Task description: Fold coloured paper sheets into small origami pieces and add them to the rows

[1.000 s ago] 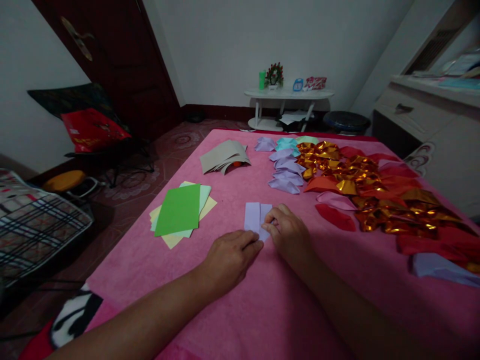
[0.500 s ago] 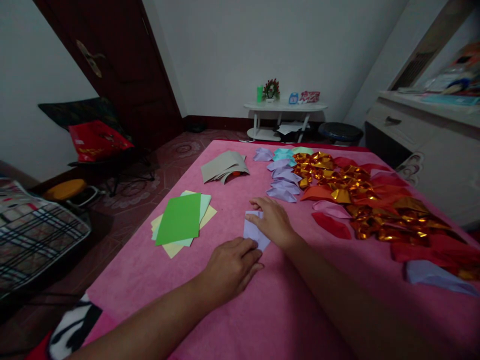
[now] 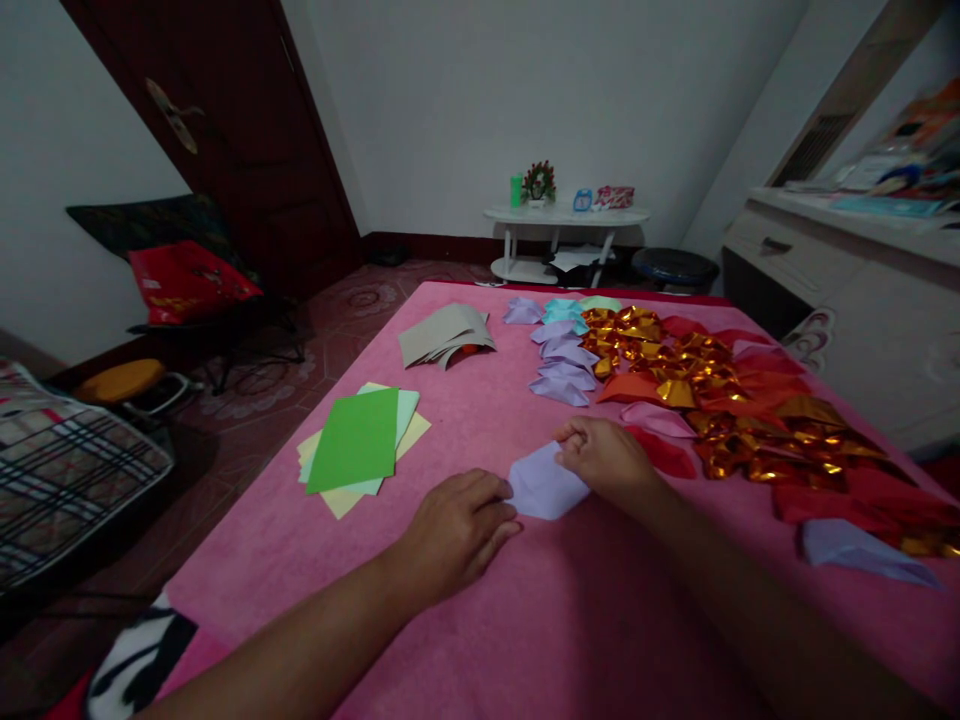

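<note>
Head view: one folded lilac paper (image 3: 546, 484), on pink-covered worktop (image 3: 450, 655), between the hands. Right hand (image 3: 606, 455): grip closed on its far right corner. Left hand (image 3: 465, 525): fingers at its left end; grip, cannot tell. Further left: green sheet (image 3: 355, 442) atop paler sheets (image 3: 412, 434).

No wording, brand or number can be read with certainty. The red bag (image 3: 191, 285) on the dark chair (image 3: 131, 225) carries yellow marks (image 3: 165, 303) that resemble lettering along its lower front, too small and blurred to make out. On the white table (image 3: 517, 214) by the far wall, the blue clock (image 3: 583, 201) shows a pale dial with illegible figures, and the patterned red-and-white box (image 3: 615, 197) bears print likewise beyond reading.
</note>
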{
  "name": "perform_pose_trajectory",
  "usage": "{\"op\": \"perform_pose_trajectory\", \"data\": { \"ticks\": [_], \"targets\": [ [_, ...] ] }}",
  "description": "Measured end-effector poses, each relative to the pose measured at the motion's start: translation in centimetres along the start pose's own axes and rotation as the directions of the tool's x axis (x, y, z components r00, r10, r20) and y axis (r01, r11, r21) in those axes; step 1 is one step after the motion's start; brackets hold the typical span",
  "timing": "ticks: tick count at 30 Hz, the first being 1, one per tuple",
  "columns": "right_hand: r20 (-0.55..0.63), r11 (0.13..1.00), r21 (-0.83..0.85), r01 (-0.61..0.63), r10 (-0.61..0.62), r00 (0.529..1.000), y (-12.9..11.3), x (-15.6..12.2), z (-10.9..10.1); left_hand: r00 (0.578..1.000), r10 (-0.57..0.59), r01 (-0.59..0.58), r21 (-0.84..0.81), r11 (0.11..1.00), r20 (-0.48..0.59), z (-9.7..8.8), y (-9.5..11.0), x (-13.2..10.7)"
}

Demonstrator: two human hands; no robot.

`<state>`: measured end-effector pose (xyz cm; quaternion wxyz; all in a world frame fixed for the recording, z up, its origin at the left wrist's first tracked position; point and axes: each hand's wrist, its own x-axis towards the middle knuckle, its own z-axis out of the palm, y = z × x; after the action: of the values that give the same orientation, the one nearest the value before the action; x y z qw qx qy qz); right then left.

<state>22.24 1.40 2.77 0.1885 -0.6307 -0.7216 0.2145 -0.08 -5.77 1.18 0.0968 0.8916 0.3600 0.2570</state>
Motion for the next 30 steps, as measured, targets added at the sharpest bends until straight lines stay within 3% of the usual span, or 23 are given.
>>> {"op": "perform_pose_trajectory", "data": {
  "ticks": [3,7,13,16,19,23,25,27,30],
  "targets": [
    [0.018,0.994,0.019,-0.105,0.105,0.994,0.8,-2.6,-0.7,0.998,-0.061,0.06,-0.063,0.996,-0.014,0.1,0.0,0.7],
    [-0.05,0.997,0.024,-0.08,0.081,0.995,0.9,-4.9,-0.7,0.98,-0.197,0.191,-0.138,0.972,-0.031,0.5,-0.2,1.9],
    [-0.056,0.997,0.005,-0.081,0.082,0.995,0.7,-5.2,-0.5,0.922,-0.38,0.387,-0.141,0.911,0.077,0.6,-0.5,3.2],
    [-0.034,0.992,0.09,-0.087,0.09,0.995,0.9,-4.9,-0.3,0.888,-0.444,0.457,-0.12,0.881,0.124,0.3,-0.6,3.6],
    [-0.036,0.97,0.227,-0.092,0.103,0.994,1.1,-4.8,0.0,0.886,-0.431,0.45,-0.093,0.888,0.173,0.0,-0.7,3.9],
    [-0.12,0.93,0.366,-0.012,0.06,0.991,1.3,-5.3,0.5,0.922,-0.353,0.37,-0.094,0.924,0.159,0.2,-0.7,3.9],
    [-0.178,0.945,0.323,0.046,0.013,0.984,1.2,-5.6,0.4,0.944,-0.315,0.328,-0.148,0.933,0.1,0.7,-0.6,3.7],
    [-0.263,0.976,0.173,0.133,-0.084,0.961,0.9,-5.9,0.2,0.946,-0.318,0.323,-0.214,0.922,0.054,1.1,-0.6,3.5],
    [-0.378,0.948,-0.122,0.294,-0.319,0.869,-0.2,-6.1,-0.2,0.931,-0.362,0.361,-0.279,0.89,0.049,1.6,-0.4,3.5]
  ]
}}
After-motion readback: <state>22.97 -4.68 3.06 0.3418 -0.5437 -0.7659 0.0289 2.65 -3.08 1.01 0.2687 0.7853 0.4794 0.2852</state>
